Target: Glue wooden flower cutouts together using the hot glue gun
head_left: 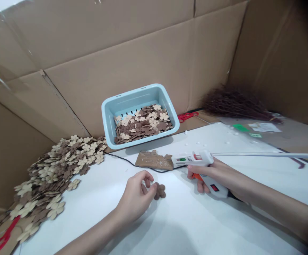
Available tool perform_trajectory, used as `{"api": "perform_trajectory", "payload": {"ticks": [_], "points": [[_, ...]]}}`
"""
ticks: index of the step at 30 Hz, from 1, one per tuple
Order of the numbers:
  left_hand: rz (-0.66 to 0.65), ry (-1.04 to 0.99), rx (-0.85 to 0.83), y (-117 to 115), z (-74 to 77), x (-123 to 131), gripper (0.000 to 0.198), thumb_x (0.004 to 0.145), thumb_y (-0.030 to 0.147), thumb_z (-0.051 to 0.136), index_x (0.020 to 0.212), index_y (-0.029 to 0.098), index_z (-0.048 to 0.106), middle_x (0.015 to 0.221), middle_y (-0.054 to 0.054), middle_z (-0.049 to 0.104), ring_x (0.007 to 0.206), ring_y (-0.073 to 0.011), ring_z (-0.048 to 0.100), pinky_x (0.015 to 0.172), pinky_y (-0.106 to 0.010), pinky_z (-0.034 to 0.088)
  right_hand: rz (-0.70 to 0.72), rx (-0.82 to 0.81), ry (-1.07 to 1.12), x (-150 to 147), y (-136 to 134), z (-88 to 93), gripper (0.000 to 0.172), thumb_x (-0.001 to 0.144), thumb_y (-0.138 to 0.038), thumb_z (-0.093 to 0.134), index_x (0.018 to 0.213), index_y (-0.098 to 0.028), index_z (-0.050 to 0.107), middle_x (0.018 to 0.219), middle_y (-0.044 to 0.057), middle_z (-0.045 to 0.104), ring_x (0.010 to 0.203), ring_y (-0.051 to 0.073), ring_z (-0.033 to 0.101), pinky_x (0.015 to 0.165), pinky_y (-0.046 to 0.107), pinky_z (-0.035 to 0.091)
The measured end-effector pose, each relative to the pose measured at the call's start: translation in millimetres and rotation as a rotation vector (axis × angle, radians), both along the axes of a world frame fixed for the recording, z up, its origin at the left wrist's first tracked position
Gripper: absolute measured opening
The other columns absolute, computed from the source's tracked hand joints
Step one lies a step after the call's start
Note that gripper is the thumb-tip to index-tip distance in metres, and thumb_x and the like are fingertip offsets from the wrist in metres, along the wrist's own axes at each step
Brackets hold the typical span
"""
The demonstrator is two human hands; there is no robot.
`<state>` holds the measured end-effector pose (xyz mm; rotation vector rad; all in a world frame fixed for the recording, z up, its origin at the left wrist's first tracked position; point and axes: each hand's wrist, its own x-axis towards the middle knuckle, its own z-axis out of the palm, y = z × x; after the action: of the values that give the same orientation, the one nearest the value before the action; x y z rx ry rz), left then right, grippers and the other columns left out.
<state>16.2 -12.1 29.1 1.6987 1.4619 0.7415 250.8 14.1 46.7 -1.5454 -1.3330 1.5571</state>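
Observation:
My right hand (217, 177) is wrapped round a white hot glue gun (193, 158) with an orange trigger, its nozzle pointing left. A long clear glue stick (249, 154) runs out of the gun's back end. The nozzle is by a torn piece of brown cardboard (154, 161) with whitish marks on it. My left hand (139, 193) is closed, the thumb and fingers pinching a dark brown flower cutout (160, 191) at its left edge, just above the white table (111, 198). Part of the flower is hidden behind the thumb.
A light blue basket (104, 122) holds brown and cream flower cutouts (143, 124). More flowers form a heap (60, 170) at left. Red scissors (4, 237) lie front left, another red-handled tool (188, 116) behind. Dark twigs (236, 102) lie back right. Cardboard walls (132, 56) enclose the table.

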Motion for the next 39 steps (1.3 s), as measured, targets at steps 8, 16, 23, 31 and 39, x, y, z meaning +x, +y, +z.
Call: {"api": "perform_trajectory", "payload": {"ticks": [8, 16, 23, 31, 39], "points": [[-0.191, 0.099, -0.008, -2.5, 2.3, -5.6, 0.004, 0.082, 0.021, 0.052, 0.085, 0.018, 0.052, 0.084, -0.002, 0.059, 0.064, -0.0124, 0.062, 0.058, -0.022, 0.041, 0.005, 0.006, -0.020, 2.0, 1.7, -4.6, 0.025, 0.081, -0.037, 0.057, 0.069, -0.015, 0.060, 0.044, 0.003, 0.064, 0.035, 0.009, 0.051, 0.036, 0.016, 0.035], [-0.194, 0.021, -0.159, -9.0, 2.3, -8.0, 0.029, 0.076, 0.013, 0.051, 0.105, 0.018, 0.052, 0.083, -0.001, 0.059, 0.071, -0.0159, 0.063, 0.063, -0.024, 0.042, -0.067, 0.082, 0.081, 0.6, 5.4, -9.0, 0.027, 0.080, -0.040, 0.057, 0.069, -0.015, 0.062, 0.044, 0.003, 0.065, 0.034, 0.008, 0.051, 0.038, 0.016, 0.034], [-0.115, 0.097, 0.139, 3.5, 37.9, -33.2, 0.014, 0.084, 0.023, 0.051, 0.087, 0.018, 0.064, 0.092, -0.006, 0.065, 0.090, -0.0194, 0.059, 0.081, -0.029, 0.041, -0.011, -0.038, 0.432, 7.0, 10.5, -18.5, 0.037, 0.085, -0.043, 0.051, 0.073, -0.013, 0.068, 0.047, 0.002, 0.063, 0.038, 0.006, 0.049, 0.038, 0.012, 0.033], [0.041, -0.417, -0.064, 29.4, 29.4, -52.6, 0.033, 0.074, 0.041, 0.068, 0.090, 0.013, 0.061, 0.078, -0.006, 0.068, 0.071, -0.0154, 0.061, 0.063, -0.024, 0.042, -0.065, -0.052, 0.529, 0.1, 16.2, -22.0, 0.038, 0.088, -0.031, 0.048, 0.060, -0.012, 0.067, 0.045, 0.005, 0.063, 0.028, 0.005, 0.048, 0.030, 0.010, 0.033], [0.153, -0.721, -0.203, 28.3, 20.2, -46.8, 0.042, 0.062, 0.035, 0.083, 0.090, 0.010, 0.065, 0.085, -0.010, 0.071, 0.078, -0.0148, 0.065, 0.068, -0.022, 0.047, -0.096, -0.173, 0.483, -6.8, 4.5, -8.3, 0.043, 0.090, -0.032, 0.045, 0.059, -0.012, 0.067, 0.039, 0.001, 0.052, 0.029, 0.004, 0.044, 0.029, 0.008, 0.030]]}}
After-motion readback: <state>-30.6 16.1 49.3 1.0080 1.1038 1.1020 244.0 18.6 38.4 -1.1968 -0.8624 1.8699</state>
